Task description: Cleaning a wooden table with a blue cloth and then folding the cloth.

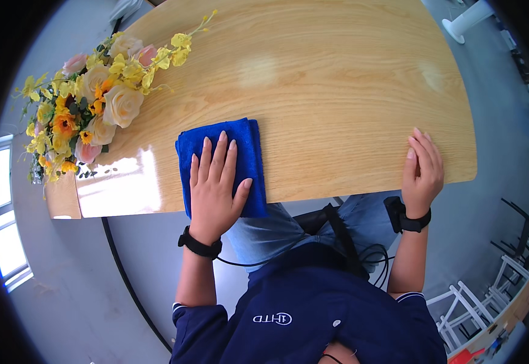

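Observation:
A folded blue cloth (250,176) lies at the near edge of the wooden table, its near end reaching that edge. My left hand (215,182) rests flat on top of it, palm down and fingers stretched out. Further right, my right hand (423,167) lies on its side on the bare tabletop near the front edge. Its fingers are loosely bent, with a gap between them and the thumb, and I see nothing in it. Each wrist wears a black band.
The pale wooden table (331,79) has a rounded right end. A bouquet of yellow, cream and pink flowers (97,103) stands at its left side. A black cable (246,264) runs from the left wrist across my lap. White stools (468,309) stand at the lower right.

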Motion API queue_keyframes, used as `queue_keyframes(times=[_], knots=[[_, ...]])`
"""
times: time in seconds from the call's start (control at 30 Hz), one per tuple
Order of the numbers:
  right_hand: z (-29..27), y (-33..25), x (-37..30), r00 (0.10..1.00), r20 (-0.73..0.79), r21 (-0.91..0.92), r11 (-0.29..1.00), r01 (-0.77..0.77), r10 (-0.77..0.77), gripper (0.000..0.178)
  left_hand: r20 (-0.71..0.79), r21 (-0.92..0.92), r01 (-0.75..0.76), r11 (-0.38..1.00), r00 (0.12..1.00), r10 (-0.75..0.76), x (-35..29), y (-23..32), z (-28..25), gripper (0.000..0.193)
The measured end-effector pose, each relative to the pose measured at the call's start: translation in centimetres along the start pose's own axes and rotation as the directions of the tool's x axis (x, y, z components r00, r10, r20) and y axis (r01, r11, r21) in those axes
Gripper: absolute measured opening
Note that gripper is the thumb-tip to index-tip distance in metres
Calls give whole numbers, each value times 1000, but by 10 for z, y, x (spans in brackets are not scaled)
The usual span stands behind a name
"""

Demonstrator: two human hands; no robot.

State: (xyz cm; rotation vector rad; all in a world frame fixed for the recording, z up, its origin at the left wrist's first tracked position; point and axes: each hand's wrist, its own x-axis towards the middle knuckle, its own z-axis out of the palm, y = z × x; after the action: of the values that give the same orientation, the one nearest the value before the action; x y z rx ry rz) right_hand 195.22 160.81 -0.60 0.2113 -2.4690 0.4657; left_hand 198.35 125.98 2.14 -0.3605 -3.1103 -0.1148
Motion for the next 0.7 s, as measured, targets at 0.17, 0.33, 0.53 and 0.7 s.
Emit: queue_keyframes(times=[0.17,0.33,0.53,0.7], knots=[[-1,-1,2,1000,-11,36,999,0,1,15,13,7,11,1000,1000,-11,-6,-14,-3,59],[-3,-3,1,1000,5,28,1000,-6,6,15,7,3,91,996,996,-91,-19,-43,0,58],[-3,-2,1,1000,-6,45,999,2,-1,15,10,9,220,976,975,-220,-34,-95,-1,59],[-2,-2,1,1000,-1,47,999,1,-1,16,-24,28,345,938,938,-345,-50,-147,7,57]])
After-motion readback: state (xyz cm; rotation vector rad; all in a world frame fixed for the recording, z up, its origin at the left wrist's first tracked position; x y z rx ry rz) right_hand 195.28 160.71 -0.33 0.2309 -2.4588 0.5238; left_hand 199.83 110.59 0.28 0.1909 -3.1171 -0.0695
